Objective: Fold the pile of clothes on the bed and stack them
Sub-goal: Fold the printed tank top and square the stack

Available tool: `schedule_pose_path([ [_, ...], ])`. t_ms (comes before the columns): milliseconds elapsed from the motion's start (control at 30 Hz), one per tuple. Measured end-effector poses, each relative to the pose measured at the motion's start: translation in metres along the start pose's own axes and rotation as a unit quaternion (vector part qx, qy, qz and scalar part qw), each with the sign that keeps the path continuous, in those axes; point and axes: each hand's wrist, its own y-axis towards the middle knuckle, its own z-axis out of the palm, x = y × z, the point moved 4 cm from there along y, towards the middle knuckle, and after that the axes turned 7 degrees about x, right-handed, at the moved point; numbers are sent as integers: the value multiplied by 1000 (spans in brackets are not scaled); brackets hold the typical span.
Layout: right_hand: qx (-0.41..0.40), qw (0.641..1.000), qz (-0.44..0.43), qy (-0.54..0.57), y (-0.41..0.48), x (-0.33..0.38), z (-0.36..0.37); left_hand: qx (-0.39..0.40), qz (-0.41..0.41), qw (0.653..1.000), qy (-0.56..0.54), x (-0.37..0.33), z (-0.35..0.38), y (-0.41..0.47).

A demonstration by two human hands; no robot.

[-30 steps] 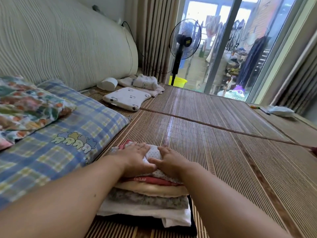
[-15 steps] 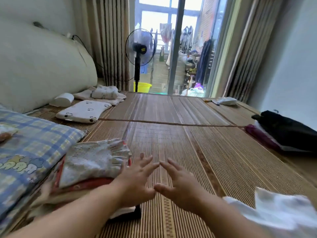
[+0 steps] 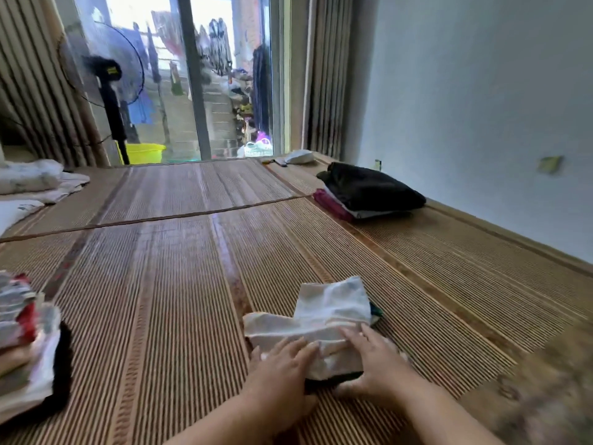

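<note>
Your left hand (image 3: 285, 364) and right hand (image 3: 377, 361) both lie on the white garment (image 3: 330, 311), fingers fairly straight, pressing its near edge, not curled round it. It sits on the bamboo mat (image 3: 167, 300), low centre-right. Folded stack (image 3: 29, 342) at left edge, well apart; black-topped stack (image 3: 369, 187) far right near the wall.

open mat (image 3: 179, 284) mid-bed, folded stack (image 3: 29, 342) left, dark pile (image 3: 369, 187) far right
</note>
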Motion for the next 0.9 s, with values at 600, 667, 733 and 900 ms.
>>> schedule_pose_path([
  [600,-172,720,-199,642,-53,75,-106,-180,5,931,-318,104,-153,-111],
  [667,-167,684,-211,678,-61,98,-117,-190,-23,958,-212,118,-169,-130],
  [733,-151,676,-223,686,-67,123,-122,-199,-43,964,-172,127,-178,-142],
  [900,-93,724,-260,632,-78,175,-121,-86,-90,991,-48,135,-169,-165],
])
